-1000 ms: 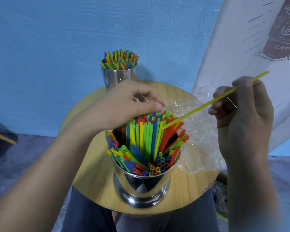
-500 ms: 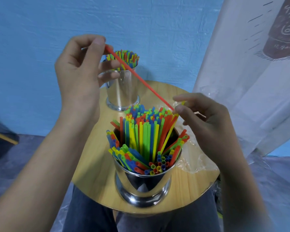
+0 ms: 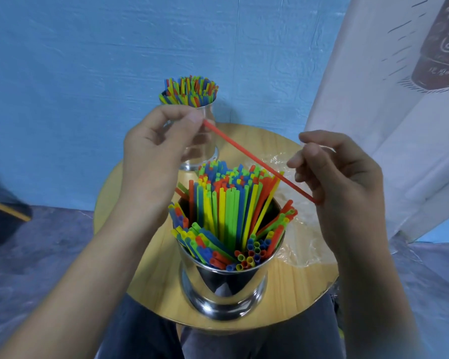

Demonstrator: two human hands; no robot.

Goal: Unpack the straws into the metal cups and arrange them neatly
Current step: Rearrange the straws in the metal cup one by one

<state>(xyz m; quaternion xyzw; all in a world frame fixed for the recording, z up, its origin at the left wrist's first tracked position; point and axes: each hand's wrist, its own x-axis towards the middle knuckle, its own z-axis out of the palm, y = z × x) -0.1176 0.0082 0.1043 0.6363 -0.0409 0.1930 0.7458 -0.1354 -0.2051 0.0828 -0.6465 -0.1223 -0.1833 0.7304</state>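
Note:
A single red straw (image 3: 257, 159) stretches diagonally above the near metal cup (image 3: 224, 286), which is packed with upright red, yellow, green and blue straws (image 3: 228, 211). My left hand (image 3: 156, 156) pinches the straw's upper end between thumb and forefinger. My right hand (image 3: 340, 182) touches its lower end near the fingers. A second metal cup (image 3: 205, 141), also full of coloured straws (image 3: 188, 90), stands at the far edge of the table, partly hidden behind my left hand.
Both cups stand on a small round wooden table (image 3: 296, 288) over my lap. A crumpled clear plastic wrapper (image 3: 303, 239) lies on its right side. A blue wall is behind; a white banner (image 3: 389, 104) hangs at the right.
A second ago my right hand held a yellow straw and my left was on the near cup's bundle. Now a red straw is held, and my left hand has lowered since half a second ago.

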